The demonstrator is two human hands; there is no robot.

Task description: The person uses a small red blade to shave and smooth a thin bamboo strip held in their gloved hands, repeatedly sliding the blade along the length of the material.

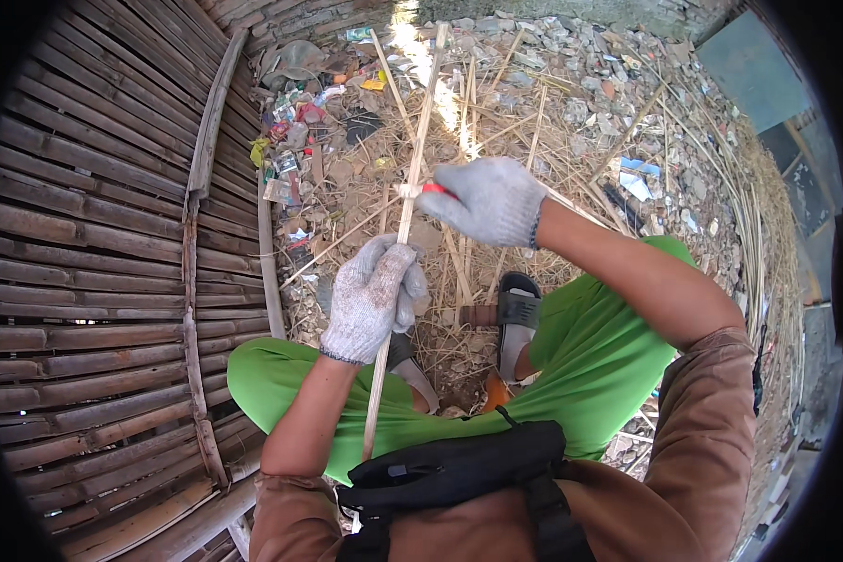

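A long, pale bamboo strip (pixel 423 122) slants from the far ground down to my lap. My left hand (pixel 370 295), in a whitish knitted glove with brown smudges, is closed around its middle. Just beyond it, my gloved right hand (pixel 496 197) grips a small red-handled tool (pixel 437 189). The tool's pale front end lies against the strip; its exact shape is too small to make out. The strip's near end rests by the black waist bag (pixel 468 464) on my lap.
A bamboo-slat structure (pixel 94 281) stands close on my left. Rubbish (pixel 300 117), stones and shavings cover the ground ahead. Long thin strips (pixel 745 206) lie along the right side. Between my sandalled feet is a brown cylindrical thing (pixel 479 316), with an orange object (pixel 497 391) nearer me.
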